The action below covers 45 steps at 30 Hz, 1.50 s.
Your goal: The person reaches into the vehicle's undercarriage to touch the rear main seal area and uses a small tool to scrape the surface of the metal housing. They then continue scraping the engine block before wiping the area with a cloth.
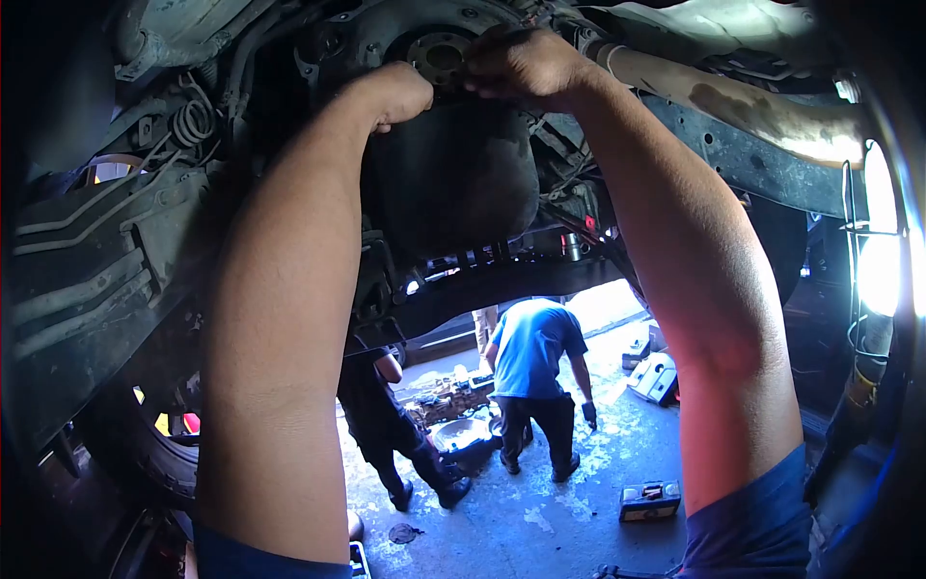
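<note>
Both arms reach up to the underside of a raised vehicle. My left hand [397, 95] is closed beside a round metal plate with holes [440, 58]; what its fingers hold, if anything, is hidden. On the plate's right side, my right hand [521, 68] has its fingers curled at the edge, with the fingertips in shadow, so the thing in them cannot be made out. Below both hands hangs a large dark rounded pan [458, 179].
A long pipe [743, 96] runs at the upper right, above a bright work lamp [880, 232]. Coiled metal lines [193, 124] are at the left. Down on the floor, a person in a blue shirt [538, 347] bends beside another person in dark clothes [381, 410]. A toolbox [649, 502] stands nearby.
</note>
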Motion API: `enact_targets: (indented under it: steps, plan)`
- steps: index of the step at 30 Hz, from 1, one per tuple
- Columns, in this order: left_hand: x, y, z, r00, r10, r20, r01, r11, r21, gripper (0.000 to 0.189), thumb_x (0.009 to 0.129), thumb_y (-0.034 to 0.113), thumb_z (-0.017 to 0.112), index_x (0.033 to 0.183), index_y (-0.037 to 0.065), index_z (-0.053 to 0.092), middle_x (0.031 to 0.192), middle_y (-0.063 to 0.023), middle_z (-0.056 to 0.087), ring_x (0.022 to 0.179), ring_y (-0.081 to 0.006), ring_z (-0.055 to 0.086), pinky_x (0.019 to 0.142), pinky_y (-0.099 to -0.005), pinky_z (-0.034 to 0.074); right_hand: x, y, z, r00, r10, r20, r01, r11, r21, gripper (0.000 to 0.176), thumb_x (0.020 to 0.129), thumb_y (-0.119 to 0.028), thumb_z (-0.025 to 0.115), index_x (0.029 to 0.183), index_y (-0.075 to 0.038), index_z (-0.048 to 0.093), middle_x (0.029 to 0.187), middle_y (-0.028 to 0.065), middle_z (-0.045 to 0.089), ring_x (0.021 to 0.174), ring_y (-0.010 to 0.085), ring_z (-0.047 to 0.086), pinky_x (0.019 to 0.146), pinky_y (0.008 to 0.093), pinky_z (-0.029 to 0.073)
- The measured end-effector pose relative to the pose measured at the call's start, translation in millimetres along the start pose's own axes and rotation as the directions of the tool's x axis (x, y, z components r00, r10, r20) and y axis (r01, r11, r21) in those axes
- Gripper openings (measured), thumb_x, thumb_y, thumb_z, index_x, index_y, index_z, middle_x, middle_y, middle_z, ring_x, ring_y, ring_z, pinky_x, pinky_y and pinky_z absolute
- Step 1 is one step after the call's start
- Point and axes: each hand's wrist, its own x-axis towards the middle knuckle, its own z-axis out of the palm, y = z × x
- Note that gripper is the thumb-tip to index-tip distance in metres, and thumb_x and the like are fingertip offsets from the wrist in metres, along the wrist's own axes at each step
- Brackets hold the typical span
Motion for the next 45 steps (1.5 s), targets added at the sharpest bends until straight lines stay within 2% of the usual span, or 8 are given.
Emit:
enact_targets:
  steps: [10,13,16,19,22,25,40,45]
  plan:
    - [-10,3,-1,0.999,0.021,-0.041,-0.021,1.000,0.002,0.029,0.088,0.018,0.064,0.109,-0.002,0.069,0.091,-0.0097,0.067,0.071,-0.0202,0.057,0.056,-0.0371,0.044,27,-12,6,0.933,0.337,0.129,-0.356,0.803,0.477,0.027,0.089,-0.009,0.071,0.114,0.002,0.067,0.105,0.0135,0.072,0.092,0.0202,0.073,0.083,0.0327,0.062]
    - [-12,3,-1,0.998,0.048,-0.036,-0.049,0.999,-0.024,0.029,0.089,0.018,0.064,0.109,-0.002,0.070,0.089,-0.0098,0.067,0.068,-0.0197,0.056,0.056,-0.0370,0.043,57,11,-7,0.828,-0.298,0.475,0.553,0.577,-0.602,0.037,0.091,-0.035,0.070,0.122,-0.014,0.070,0.117,0.0143,0.071,0.104,0.0328,0.069,0.090,0.0406,0.055]
    - [-13,2,1,0.997,0.057,-0.052,-0.058,0.998,-0.021,0.028,0.089,0.016,0.063,0.109,-0.001,0.070,0.085,-0.0092,0.066,0.066,-0.0189,0.055,0.055,-0.0370,0.042,59,17,-12,0.799,-0.301,0.520,0.585,0.587,-0.560,0.036,0.090,-0.036,0.070,0.119,-0.014,0.071,0.117,0.0126,0.071,0.107,0.0323,0.068,0.091,0.0410,0.055]
    - [-16,4,-2,0.997,0.064,-0.037,-0.065,0.998,-0.012,0.029,0.088,0.015,0.058,0.109,-0.001,0.070,0.088,-0.0103,0.067,0.070,-0.0193,0.058,0.058,-0.0372,0.044,48,6,-1,0.872,0.346,0.347,-0.391,0.918,0.069,0.032,0.092,-0.027,0.070,0.119,-0.010,0.072,0.118,0.0113,0.072,0.107,0.0283,0.069,0.088,0.0393,0.057]
    - [-19,4,-3,0.997,0.072,-0.022,-0.072,0.997,-0.002,0.034,0.085,0.013,0.052,0.110,-0.002,0.069,0.095,-0.0123,0.068,0.078,-0.0208,0.062,0.062,-0.0370,0.048,52,-2,-5,0.818,-0.170,0.550,0.534,0.580,-0.615,0.031,0.093,-0.014,0.067,0.122,-0.004,0.070,0.118,0.0124,0.073,0.102,0.0236,0.072,0.084,0.0361,0.060]
    - [-22,3,-1,0.995,0.077,-0.057,-0.078,0.997,-0.015,0.033,0.086,0.014,0.055,0.112,-0.001,0.068,0.090,-0.0102,0.067,0.073,-0.0197,0.060,0.060,-0.0362,0.047,36,-31,-5,0.786,0.552,0.278,-0.592,0.802,0.082,0.032,0.095,-0.014,0.064,0.125,-0.005,0.070,0.119,0.0128,0.072,0.102,0.0209,0.072,0.085,0.0355,0.060]
    - [-14,-1,2,0.995,0.071,-0.070,-0.071,0.997,0.009,0.019,0.090,0.018,0.062,0.100,0.005,0.071,0.074,-0.0062,0.061,0.062,-0.0171,0.054,0.053,-0.0355,0.043,34,-47,-11,0.782,0.620,0.059,-0.433,0.609,-0.665,0.043,0.089,-0.044,0.069,0.120,-0.014,0.073,0.118,0.0143,0.071,0.107,0.0310,0.068,0.091,0.0431,0.055]
    - [-10,-4,3,0.994,0.091,-0.063,-0.091,0.996,0.013,0.014,0.089,0.019,0.066,0.095,0.007,0.071,0.069,-0.0031,0.058,0.061,-0.0165,0.053,0.053,-0.0345,0.043,42,8,-8,0.881,0.333,0.337,0.144,0.490,-0.860,0.038,0.088,-0.038,0.071,0.118,-0.016,0.073,0.111,0.0126,0.072,0.106,0.0327,0.068,0.090,0.0419,0.057]
